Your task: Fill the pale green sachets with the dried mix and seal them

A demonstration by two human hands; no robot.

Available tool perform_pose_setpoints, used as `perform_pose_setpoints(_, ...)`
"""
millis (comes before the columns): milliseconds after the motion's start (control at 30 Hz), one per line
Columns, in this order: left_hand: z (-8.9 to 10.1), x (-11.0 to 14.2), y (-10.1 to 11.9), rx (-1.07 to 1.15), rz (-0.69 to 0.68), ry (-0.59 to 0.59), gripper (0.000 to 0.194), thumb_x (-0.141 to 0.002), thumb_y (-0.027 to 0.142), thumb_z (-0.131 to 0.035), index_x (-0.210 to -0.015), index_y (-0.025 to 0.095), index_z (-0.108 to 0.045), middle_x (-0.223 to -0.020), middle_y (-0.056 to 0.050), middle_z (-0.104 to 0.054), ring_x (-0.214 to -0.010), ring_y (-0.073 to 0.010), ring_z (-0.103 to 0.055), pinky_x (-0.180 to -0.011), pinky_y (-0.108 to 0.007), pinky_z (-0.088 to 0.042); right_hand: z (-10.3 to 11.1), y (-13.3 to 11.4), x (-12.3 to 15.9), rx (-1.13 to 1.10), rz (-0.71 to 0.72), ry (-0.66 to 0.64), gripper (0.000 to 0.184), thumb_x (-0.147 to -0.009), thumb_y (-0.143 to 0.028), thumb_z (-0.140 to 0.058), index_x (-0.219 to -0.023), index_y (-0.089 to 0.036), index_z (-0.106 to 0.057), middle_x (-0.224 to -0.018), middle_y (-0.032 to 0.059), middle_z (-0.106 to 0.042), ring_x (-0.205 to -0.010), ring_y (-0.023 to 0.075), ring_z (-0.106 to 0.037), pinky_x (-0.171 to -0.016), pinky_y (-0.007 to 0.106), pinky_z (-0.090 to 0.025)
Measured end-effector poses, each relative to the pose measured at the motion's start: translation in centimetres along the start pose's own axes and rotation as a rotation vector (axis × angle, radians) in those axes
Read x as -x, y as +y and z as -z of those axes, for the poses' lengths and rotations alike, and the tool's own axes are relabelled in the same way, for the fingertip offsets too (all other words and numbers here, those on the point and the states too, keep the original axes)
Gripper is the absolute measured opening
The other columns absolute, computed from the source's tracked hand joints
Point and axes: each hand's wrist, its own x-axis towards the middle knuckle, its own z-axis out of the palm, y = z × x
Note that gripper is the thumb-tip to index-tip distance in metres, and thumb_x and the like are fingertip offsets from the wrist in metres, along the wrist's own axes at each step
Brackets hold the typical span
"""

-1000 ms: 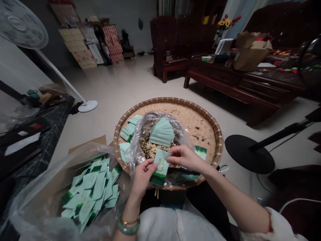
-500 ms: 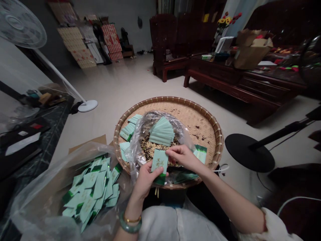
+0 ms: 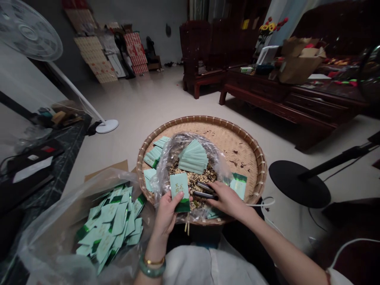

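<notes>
Pale green packet (image 3: pixel 179 196) stands pinched between thumb and fingers of our left hand (image 3: pixel 168 215), while our right hand (image 3: pixel 227 200) curls around a dark metal tool (image 3: pixel 204 194). Both are over a clear plastic bag (image 3: pixel 166 158) in a round bamboo tray (image 3: pixel 202 118), with loose green packets (image 3: pixel 109 225) left of our hands.
</notes>
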Motion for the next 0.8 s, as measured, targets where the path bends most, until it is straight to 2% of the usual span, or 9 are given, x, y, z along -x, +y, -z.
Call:
perform_pose_setpoints(133,0.3,-0.1,-0.2,-0.046,0.020,-0.023,0.045,-0.057,0.035,-0.082,-0.090,0.010,-0.065,-0.078,-0.009,-0.074,-0.067,-0.0218,-0.071,-0.062,-0.030,-0.056,3.2,1.0,0.2,-0.292,-0.057,0.056,0.049,-0.075,-0.034,-0.067,-0.119,-0.016,-0.059,-0.116,0.0119,-0.064,-0.102,0.0278,-0.060,-0.088,0.040,-0.045)
perform_pose_setpoints(267,-0.2,-0.1,-0.8,-0.162,0.063,-0.139,0.041,-0.059,0.036,-0.081,-0.087,0.010,-0.066,-0.072,-0.007,-0.073,-0.064,-0.0204,-0.070,-0.062,-0.028,-0.054,5.5,-0.4,0.0,-0.482,-0.099,-0.024,0.056,-0.069,-0.040,-0.071,-0.120,-0.018,-0.061,-0.116,0.0086,-0.066,-0.102,0.0272,-0.061,-0.088,0.038,-0.047)
perform_pose_setpoints(367,-0.8,0.0,-1.1,-0.236,0.067,-0.218,0.039,-0.061,0.036,-0.080,-0.087,0.010,-0.067,-0.070,-0.006,-0.072,-0.063,-0.0197,-0.069,-0.061,-0.027,-0.054,5.6,-2.0,-0.7,-0.536,-0.021,-0.087,0.051,-0.068,-0.037,-0.073,-0.115,-0.017,-0.064,-0.111,0.0074,-0.068,-0.098,0.0257,-0.062,-0.086,0.036,-0.047)
perform_pose_setpoints(500,-1.1,0.1,-1.1,-0.272,0.060,-0.223,0.037,-0.061,0.037,-0.079,-0.085,0.011,-0.067,-0.070,-0.005,-0.072,-0.062,-0.0194,-0.069,-0.060,-0.026,-0.054,4.9,-3.0,-1.6,-0.521,0.016,-0.053,0.035,-0.074,-0.034,-0.068,-0.104,-0.016,-0.069,-0.102,0.0067,-0.072,-0.090,0.0249,-0.064,-0.080,0.035,-0.048)
perform_pose_setpoints(633,-0.7,0.2,-1.0,-0.272,0.093,-0.201,0.039,-0.063,0.041,-0.078,-0.087,0.011,-0.067,-0.073,-0.006,-0.072,-0.061,-0.0190,-0.069,-0.055,-0.025,-0.054,4.5,-2.7,-2.0,-0.540,-0.015,-0.011,0.032,-0.074,-0.034,-0.066,-0.100,-0.016,-0.070,-0.095,0.0060,-0.072,-0.085,0.0234,-0.064,-0.075,0.033,-0.048)
perform_pose_setpoints(800,-0.1,0.2,-1.0,-0.278,0.124,-0.170,0.041,-0.061,0.046,-0.077,-0.079,0.010,-0.065,-0.073,-0.007,-0.072,-0.061,-0.0175,-0.069,-0.051,-0.021,-0.055,4.4,-1.5,-2.0,-0.795,-0.119,-0.065,0.042,-0.068,-0.040,-0.071,-0.101,-0.014,-0.068,-0.091,0.0060,-0.070,-0.078,0.0186,-0.062,-0.064,0.028,-0.048)
